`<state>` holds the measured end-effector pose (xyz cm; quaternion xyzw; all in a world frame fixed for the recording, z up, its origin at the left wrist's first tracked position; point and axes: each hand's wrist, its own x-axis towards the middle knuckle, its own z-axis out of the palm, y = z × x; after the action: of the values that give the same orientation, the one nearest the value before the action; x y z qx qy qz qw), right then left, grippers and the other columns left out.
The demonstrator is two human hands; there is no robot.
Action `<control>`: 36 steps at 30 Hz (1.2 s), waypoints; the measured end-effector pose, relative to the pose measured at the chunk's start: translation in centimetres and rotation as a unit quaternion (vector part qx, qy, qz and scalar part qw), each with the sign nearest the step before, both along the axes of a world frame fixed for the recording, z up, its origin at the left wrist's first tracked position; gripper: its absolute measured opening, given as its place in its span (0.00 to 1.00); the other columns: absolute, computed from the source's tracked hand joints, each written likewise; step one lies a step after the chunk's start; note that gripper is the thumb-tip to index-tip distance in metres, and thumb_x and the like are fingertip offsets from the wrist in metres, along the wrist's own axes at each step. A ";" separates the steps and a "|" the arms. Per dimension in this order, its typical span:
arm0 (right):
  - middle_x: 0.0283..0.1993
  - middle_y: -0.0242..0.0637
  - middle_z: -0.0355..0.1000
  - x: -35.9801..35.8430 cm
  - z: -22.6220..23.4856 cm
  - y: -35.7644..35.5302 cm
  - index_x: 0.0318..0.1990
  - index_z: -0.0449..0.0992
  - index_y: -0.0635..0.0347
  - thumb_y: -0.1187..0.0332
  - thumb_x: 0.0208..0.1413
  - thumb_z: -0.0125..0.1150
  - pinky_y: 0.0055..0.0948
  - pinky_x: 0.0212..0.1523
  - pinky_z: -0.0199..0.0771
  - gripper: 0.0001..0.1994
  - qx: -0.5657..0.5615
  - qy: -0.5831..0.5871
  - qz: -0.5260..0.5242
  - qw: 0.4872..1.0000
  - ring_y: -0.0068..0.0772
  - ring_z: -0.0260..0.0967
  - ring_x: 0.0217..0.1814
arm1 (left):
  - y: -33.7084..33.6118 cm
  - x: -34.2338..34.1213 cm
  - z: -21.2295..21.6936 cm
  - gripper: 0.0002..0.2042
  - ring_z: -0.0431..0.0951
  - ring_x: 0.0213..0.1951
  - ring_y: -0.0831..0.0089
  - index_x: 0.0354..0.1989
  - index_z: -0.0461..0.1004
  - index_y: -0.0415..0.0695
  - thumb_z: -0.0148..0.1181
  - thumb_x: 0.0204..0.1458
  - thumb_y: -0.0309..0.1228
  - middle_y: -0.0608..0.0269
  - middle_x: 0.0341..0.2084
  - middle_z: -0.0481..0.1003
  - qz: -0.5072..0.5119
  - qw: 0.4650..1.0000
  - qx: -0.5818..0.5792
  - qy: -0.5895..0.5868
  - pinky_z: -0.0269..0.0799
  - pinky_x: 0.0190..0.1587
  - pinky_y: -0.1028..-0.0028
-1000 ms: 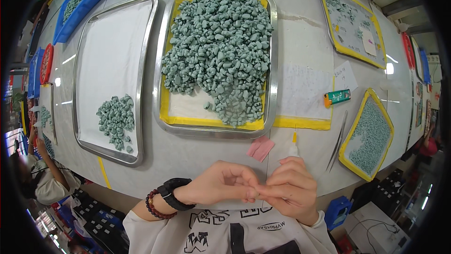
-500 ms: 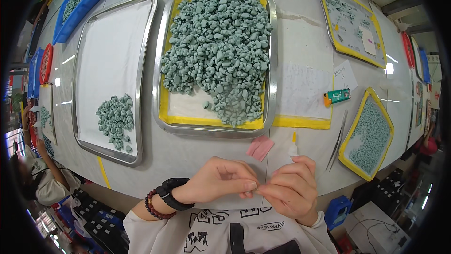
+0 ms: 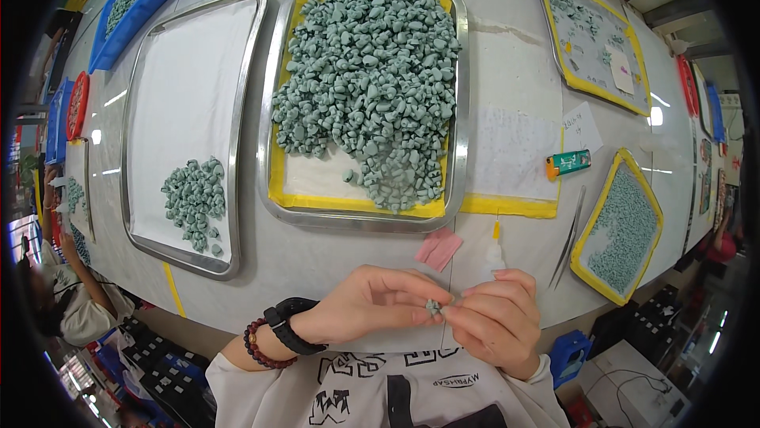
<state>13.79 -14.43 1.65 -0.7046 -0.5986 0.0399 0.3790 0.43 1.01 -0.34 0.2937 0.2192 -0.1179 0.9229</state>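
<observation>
My left hand (image 3: 384, 301), with a black watch and a bead bracelet at its wrist, pinches a small grey-green piece (image 3: 433, 307) between thumb and fingertips. Closed beside it, my right hand (image 3: 499, 313) has its thumb and forefinger meeting at that piece's right side; whether they grip anything else is hidden. Beyond my hands, a large heap of similar grey-green pieces (image 3: 372, 72) fills most of a yellow-edged metal tray (image 3: 463, 111). A smaller heap (image 3: 194, 202) lies at the near end of a white-lined tray (image 3: 186, 72) on the left.
Close beyond my hands are a pink cloth scrap (image 3: 438, 250) and a small white bottle with a yellow tip (image 3: 495, 254). Tweezers (image 3: 568, 238), a green lighter (image 3: 570, 163) and a yellow-rimmed tray of tiny pieces (image 3: 621, 230) lie to the right. At left another person (image 3: 87, 293) works.
The fingertips have parted slightly and turned, so the small grey-green piece now shows between them. My right hand has shifted a little to the right. Trays and heaps stay put.
</observation>
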 end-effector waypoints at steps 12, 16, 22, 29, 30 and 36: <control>0.29 0.25 0.70 0.0 0.3 0.3 0.31 0.78 0.53 0.77 0.31 0.65 0.34 0.42 0.65 0.14 -0.019 -0.009 0.009 1.000 0.26 0.68 0.31 | -0.3 -0.4 -0.1 0.12 0.77 0.39 0.73 0.44 0.72 0.31 0.57 0.50 0.16 0.54 0.39 0.75 -0.012 0.999 0.041 0.019 0.75 0.44 0.76; 0.30 0.25 0.70 -0.3 0.5 0.0 0.33 0.78 0.54 0.76 0.31 0.65 0.34 0.43 0.65 0.15 -0.039 -0.048 0.013 0.998 0.26 0.67 0.32 | -0.4 -0.7 -0.4 0.11 0.77 0.38 0.73 0.43 0.73 0.31 0.57 0.50 0.16 0.53 0.38 0.75 -0.002 0.998 0.069 0.006 0.75 0.42 0.75; 0.31 0.25 0.69 -1.0 0.5 -0.1 0.36 0.79 0.55 0.75 0.32 0.64 0.34 0.44 0.63 0.16 -0.066 -0.122 0.006 0.990 0.28 0.66 0.33 | -0.9 -0.6 -0.7 0.12 0.76 0.35 0.72 0.43 0.73 0.31 0.56 0.49 0.14 0.54 0.36 0.74 0.082 0.990 0.111 -0.022 0.74 0.38 0.75; 0.31 0.31 0.70 -0.7 -0.1 -0.1 0.33 0.78 0.60 0.79 0.34 0.66 0.31 0.36 0.66 0.13 0.007 0.201 -0.045 0.979 0.33 0.65 0.32 | -1.1 -0.6 -0.2 0.12 0.76 0.37 0.71 0.43 0.74 0.34 0.56 0.49 0.14 0.55 0.36 0.73 0.099 0.983 0.131 -0.081 0.73 0.39 0.76; 0.31 0.31 0.70 -0.7 -0.2 0.0 0.33 0.78 0.60 0.79 0.34 0.66 0.31 0.36 0.66 0.13 0.007 0.201 -0.045 0.978 0.33 0.65 0.32 | -1.1 -0.6 -0.2 0.12 0.75 0.39 0.71 0.43 0.75 0.35 0.56 0.49 0.15 0.55 0.38 0.74 0.100 0.979 0.151 -0.093 0.73 0.40 0.75; 0.30 0.32 0.70 -0.3 -0.3 0.5 0.30 0.78 0.60 0.79 0.32 0.69 0.29 0.33 0.65 0.13 -0.016 0.212 -0.025 0.977 0.33 0.65 0.32 | -1.1 -0.7 0.2 0.12 0.76 0.37 0.71 0.41 0.76 0.34 0.57 0.47 0.13 0.53 0.36 0.75 0.091 0.939 0.314 -0.107 0.73 0.39 0.75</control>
<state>13.49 -13.92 1.40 -0.7007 -0.4858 0.1885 0.4874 -0.23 -0.09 -0.09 0.5583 0.1710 0.0739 0.8085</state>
